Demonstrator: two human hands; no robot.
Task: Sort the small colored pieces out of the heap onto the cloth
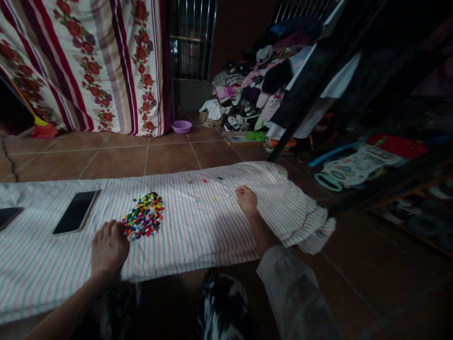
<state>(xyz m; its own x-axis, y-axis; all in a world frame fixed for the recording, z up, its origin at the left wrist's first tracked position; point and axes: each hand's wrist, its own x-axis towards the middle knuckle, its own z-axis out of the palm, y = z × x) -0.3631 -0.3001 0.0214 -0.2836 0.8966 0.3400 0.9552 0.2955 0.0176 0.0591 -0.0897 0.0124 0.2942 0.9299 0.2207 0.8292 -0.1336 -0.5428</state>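
Note:
A pile of small multicoloured pieces [145, 216] lies on the striped cloth [198, 236]. My left hand [110, 245] rests on the cloth at the pile's lower left edge, its fingers curled together; whatever may be under the fingertips is hidden. To the right, my right hand [247, 199] is closed in a pinch just above the cloth, and something tiny and dark seems to show at its fingertips, too small to name. Between the hands several single pieces lie spread apart, among them an orange one [205, 181], a dark green one [220, 178] and a yellow one [213, 199].
A phone [76, 212] lies left of the pile, with another dark device [10, 216] at the far left edge. Beyond the cloth are a purple basin [181, 126], a heap of clothes [258, 85] and a floral curtain [116, 66]. A dark slanted post stands at the right.

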